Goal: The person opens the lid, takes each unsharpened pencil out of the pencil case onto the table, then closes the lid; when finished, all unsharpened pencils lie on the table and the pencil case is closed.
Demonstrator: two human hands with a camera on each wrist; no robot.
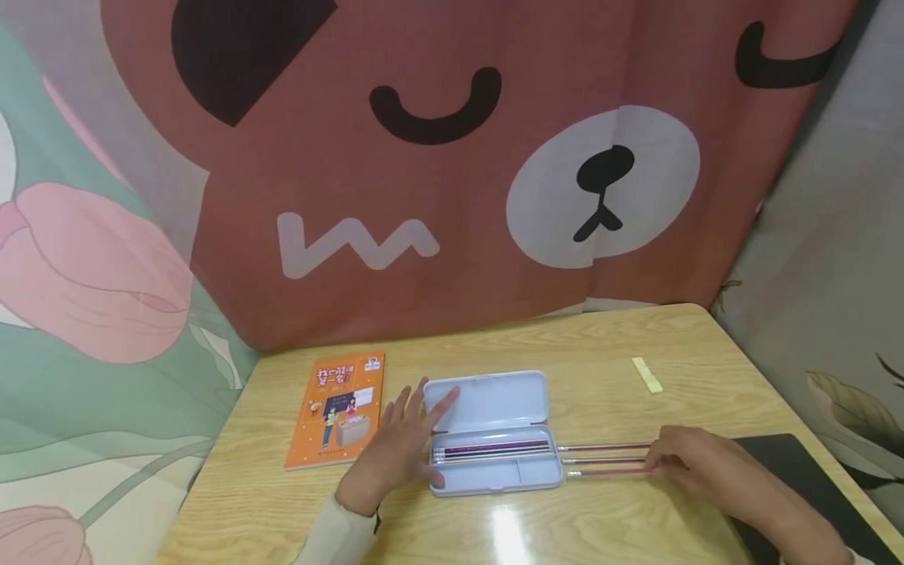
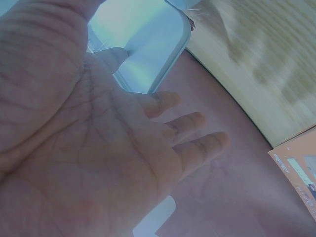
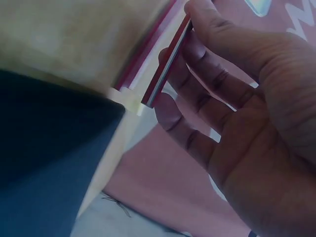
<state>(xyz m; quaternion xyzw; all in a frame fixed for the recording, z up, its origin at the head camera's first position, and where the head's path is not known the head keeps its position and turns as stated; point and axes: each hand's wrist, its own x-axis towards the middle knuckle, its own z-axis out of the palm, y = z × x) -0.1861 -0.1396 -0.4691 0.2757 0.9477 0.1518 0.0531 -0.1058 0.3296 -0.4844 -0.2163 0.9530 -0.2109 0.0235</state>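
Note:
A pale blue pencil case (image 1: 475,477) lies with its lid (image 1: 508,402) raised at the back. Inside its rear compartment, several pencils (image 1: 494,450) lie side by side. My left hand (image 1: 399,451) spreads its fingers at the case's left end, thumb by the front corner and forefinger over the lid. That spread hand (image 2: 108,133) also fills the left wrist view. To the right of the case, three dark red pencils (image 1: 607,472) point sideways, eraser ends towards it. My right hand (image 1: 699,467) is at their far ends, pinching a red pencil (image 3: 165,66) between thumb and fingers.
An orange book (image 1: 339,412) lies left of the case. A pale yellow strip (image 1: 647,375) lies at the back right of the wooden table (image 1: 579,526). Under the right forearm is a black mat (image 1: 791,463). Printed curtains (image 1: 353,173) hang behind the table.

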